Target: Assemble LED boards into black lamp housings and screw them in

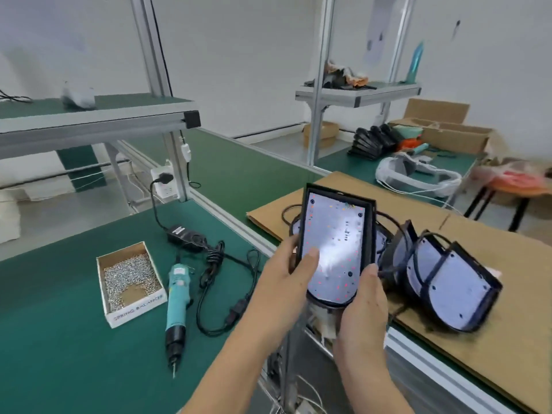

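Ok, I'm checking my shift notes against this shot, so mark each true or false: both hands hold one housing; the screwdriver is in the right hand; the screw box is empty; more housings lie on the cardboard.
1. Both hands hold one housing: true, left hand, right hand.
2. Screwdriver in right hand: false, it lies on the green mat.
3. Screw box empty: false, it holds screws.
4. More housings on the cardboard: true.

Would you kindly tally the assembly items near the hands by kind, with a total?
Lamp housing with LED board, held in both hands: 1
Lamp housings lying on the cardboard: at least 2
Electric screwdriver: 1
Box of screws: 1
Power adapter: 1
Total: at least 6
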A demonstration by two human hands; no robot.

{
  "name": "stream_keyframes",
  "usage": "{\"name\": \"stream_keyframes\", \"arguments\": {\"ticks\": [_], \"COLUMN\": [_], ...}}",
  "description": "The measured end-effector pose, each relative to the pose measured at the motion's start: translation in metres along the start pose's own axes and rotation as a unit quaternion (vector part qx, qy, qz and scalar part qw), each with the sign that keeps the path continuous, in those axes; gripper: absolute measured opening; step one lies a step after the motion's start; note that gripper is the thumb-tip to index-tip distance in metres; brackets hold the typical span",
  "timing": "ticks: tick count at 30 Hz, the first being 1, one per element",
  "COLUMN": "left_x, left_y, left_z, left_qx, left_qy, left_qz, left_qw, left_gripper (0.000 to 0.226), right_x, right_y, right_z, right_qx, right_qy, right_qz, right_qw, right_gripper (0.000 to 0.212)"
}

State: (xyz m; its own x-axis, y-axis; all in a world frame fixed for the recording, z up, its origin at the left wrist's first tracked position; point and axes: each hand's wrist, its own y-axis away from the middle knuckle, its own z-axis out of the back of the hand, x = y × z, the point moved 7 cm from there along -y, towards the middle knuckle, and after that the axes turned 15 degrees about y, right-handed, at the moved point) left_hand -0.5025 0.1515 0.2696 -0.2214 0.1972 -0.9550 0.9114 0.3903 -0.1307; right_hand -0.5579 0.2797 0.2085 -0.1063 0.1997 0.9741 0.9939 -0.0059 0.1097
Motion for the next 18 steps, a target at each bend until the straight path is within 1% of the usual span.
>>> {"name": "stream_keyframes", "arguments": {"ticks": [2, 4, 6, 9, 12, 15, 18], "left_x": [0.012, 0.027, 0.040, 0.057, 0.075, 0.085, 0.097], "left_y": [-0.008, -0.015, -0.018, -0.011, -0.007, -0.011, -0.015], "left_z": [-0.032, -0.063, -0.096, -0.143, -0.175, -0.191, -0.199], "left_qx": [0.037, 0.075, 0.114, 0.166, 0.184, 0.188, 0.179], "left_qy": [-0.058, -0.100, -0.112, -0.130, -0.136, -0.147, -0.163], "left_qz": [-0.013, -0.005, -0.004, -0.001, 0.028, 0.048, 0.075], "left_qw": [0.998, 0.992, 0.987, 0.978, 0.973, 0.970, 0.967], "left_gripper": [0.040, 0.048, 0.051, 0.056, 0.054, 0.048, 0.049], "right_x": [0.011, 0.020, 0.026, 0.026, 0.021, 0.009, -0.006], "right_y": [-0.017, -0.031, -0.042, -0.056, -0.064, -0.074, -0.086], "right_z": [0.029, 0.060, 0.093, 0.144, 0.181, 0.206, 0.219], "right_qx": [-0.067, -0.136, -0.203, -0.287, -0.301, -0.292, -0.241], "right_qy": [-0.009, -0.016, -0.005, 0.029, 0.046, 0.110, 0.138], "right_qz": [0.015, 0.021, 0.019, -0.018, -0.052, -0.090, -0.129], "right_qw": [0.998, 0.990, 0.979, 0.957, 0.951, 0.946, 0.952], "right_gripper": [0.030, 0.034, 0.041, 0.047, 0.038, 0.041, 0.043]}}
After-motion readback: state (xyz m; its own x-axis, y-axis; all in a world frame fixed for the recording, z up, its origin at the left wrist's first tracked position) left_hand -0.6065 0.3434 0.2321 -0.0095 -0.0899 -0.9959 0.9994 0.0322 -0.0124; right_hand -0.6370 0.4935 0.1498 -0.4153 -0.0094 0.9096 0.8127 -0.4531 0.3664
